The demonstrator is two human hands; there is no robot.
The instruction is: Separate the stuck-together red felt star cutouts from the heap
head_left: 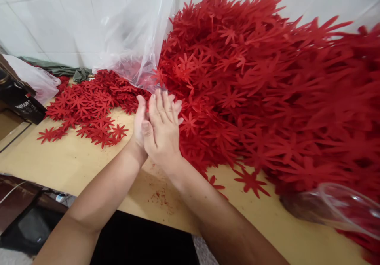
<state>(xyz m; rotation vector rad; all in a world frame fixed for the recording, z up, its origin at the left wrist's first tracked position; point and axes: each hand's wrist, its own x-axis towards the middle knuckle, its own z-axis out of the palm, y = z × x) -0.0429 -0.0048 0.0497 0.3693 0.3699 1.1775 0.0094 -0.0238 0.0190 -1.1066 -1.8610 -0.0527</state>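
My left hand [139, 124] and my right hand [163, 132] meet palm to palm above the table [139, 186]. The right lies across the left, and both have their fingers stretched out flat. Nothing shows between the palms, though their inner faces are hidden. Just right of them rises a large heap of red flower-shaped cutouts [231, 99] with narrow, pointed petals. To the left spreads a smaller pile of the same red cutouts [92, 103]. Red crumbs [162, 197] are scattered on the tabletop below my wrists.
A clear plastic bag [139, 35] stands behind my hands against the white tiled wall [74, 16]. At the right front lies a clear plastic container [323, 205]. A black box [23, 99], a whitish bag [38, 77] and green cloth [80, 74] sit at the far left.
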